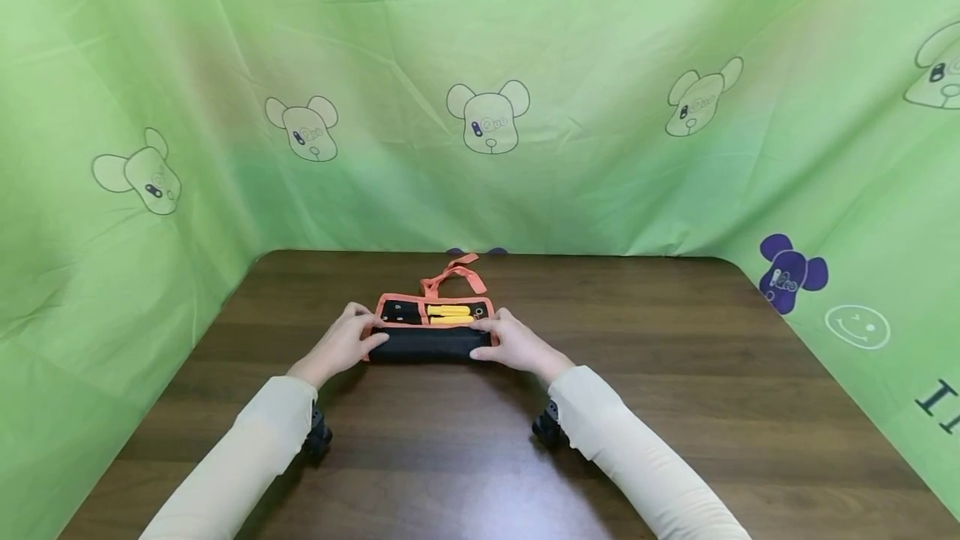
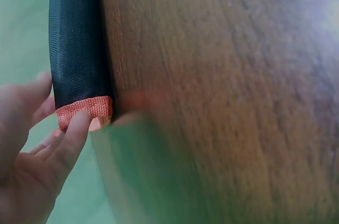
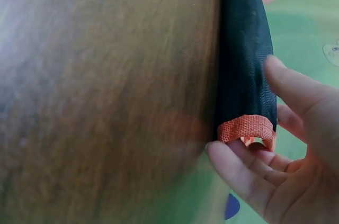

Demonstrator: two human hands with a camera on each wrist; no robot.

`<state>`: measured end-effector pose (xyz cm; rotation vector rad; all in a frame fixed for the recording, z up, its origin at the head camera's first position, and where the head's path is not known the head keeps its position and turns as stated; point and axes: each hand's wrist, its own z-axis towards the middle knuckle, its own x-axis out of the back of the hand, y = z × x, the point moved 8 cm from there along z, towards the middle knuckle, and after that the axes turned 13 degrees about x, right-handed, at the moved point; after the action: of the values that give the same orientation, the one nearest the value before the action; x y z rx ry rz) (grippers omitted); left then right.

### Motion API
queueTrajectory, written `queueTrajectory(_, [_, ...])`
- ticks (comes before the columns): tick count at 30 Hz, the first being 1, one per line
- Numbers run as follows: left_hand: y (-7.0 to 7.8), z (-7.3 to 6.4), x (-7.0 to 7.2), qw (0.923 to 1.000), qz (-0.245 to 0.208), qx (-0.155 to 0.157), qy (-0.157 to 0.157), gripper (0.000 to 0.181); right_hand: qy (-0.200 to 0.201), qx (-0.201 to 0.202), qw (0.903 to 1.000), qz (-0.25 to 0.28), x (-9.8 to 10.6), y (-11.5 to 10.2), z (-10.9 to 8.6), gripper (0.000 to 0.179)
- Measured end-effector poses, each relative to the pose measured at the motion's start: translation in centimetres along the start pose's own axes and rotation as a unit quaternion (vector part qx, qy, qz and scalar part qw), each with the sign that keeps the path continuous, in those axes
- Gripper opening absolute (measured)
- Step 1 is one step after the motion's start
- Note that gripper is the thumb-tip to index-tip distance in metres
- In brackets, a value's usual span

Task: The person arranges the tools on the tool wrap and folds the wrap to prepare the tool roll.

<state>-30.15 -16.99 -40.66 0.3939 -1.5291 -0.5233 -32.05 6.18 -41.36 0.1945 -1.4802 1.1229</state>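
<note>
A black fabric tool roll (image 1: pixel 429 345) with orange edging lies across the table, its near part folded over into a thick band. Yellow tool handles (image 1: pixel 450 311) show in the pockets of the flat far part. From its back edge trail orange tie straps (image 1: pixel 454 272). My left hand (image 1: pixel 342 343) holds the left end of the fold, thumb on the near side; in the left wrist view fingers lie at the orange-trimmed end (image 2: pixel 85 108). The right end is held by my right hand (image 1: pixel 519 345), with fingers around the orange trim (image 3: pixel 246 127) in the right wrist view.
The brown wooden table (image 1: pixel 465 457) reaches back to a green curtain (image 1: pixel 390 40) printed with bear heads, which also hangs on the left and right. Dark wrist devices (image 1: pixel 318 437) sit under both pale sleeves (image 1: pixel 243 457).
</note>
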Motion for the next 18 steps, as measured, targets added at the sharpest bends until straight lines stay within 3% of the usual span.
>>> queueTrajectory(4, [-0.2, -0.2, -0.8, 0.9983, -0.002, 0.007, -0.057, 0.051, -0.016, -0.001, 0.9992, -0.035, 0.1, -0.4, -0.2, 0.057])
queueTrajectory(9, [-0.3, -0.5, -1.4, 0.9943, 0.044, -0.009, -0.097, 0.064, -0.035, 0.025, 0.9952, -0.088, 0.1, -0.9, -0.1, 0.062])
queueTrajectory(13, [-0.3, -0.6, -1.6, 0.9874, 0.12, -0.03, -0.099, 0.063, -0.035, 0.031, 0.9913, -0.123, 0.0, -0.9, -0.1, 0.058])
queueTrajectory(18, [0.4, -0.8, -1.4, 0.9739, 0.201, -0.079, -0.07, 0.06, -0.021, 0.03, 0.99, -0.136, 0.2, -0.8, 0.0, 0.048])
